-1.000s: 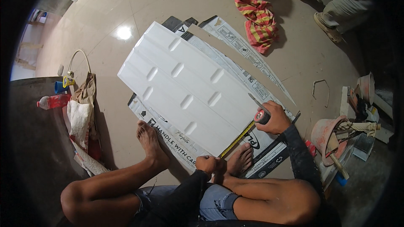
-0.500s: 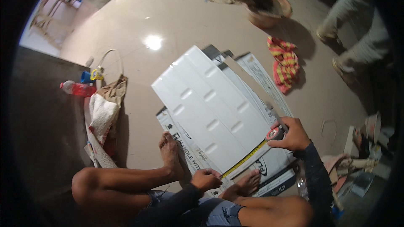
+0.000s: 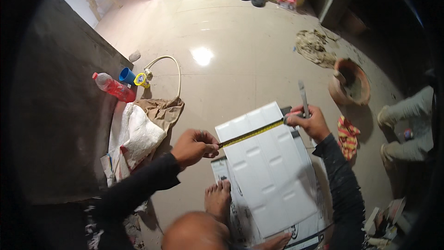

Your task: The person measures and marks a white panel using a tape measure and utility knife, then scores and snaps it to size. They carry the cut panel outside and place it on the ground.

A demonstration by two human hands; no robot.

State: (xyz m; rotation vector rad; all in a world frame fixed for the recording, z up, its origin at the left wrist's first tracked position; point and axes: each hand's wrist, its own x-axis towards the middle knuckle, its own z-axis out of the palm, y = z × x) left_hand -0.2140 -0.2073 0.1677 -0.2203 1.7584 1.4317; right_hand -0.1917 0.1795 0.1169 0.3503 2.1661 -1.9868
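1. The yellow tape [image 3: 252,134] is stretching across the far part of the white panel [image 3: 277,171], which is lying on flattened cardboard [image 3: 222,172] on the floor.
2. The left hand [image 3: 192,148] is pinching the tape's end at the panel's left edge; the right hand [image 3: 313,122] is gripping the tape case [image 3: 290,119] near the right edge, plus a flat metal tool [image 3: 303,97] pointing away.
3. Ideally, both hands should be pulling the tape taut, flat and square to the long edges, with the tool staying clear of the panel.
4. Fingers are covering the tape's tip and much of the case, so whether the tip is meeting the edge exactly, I cannot tell.
5. A blurred knee [image 3: 196,231] is hiding some floor; at the right, another person's legs [image 3: 411,111] are fading into darkness.
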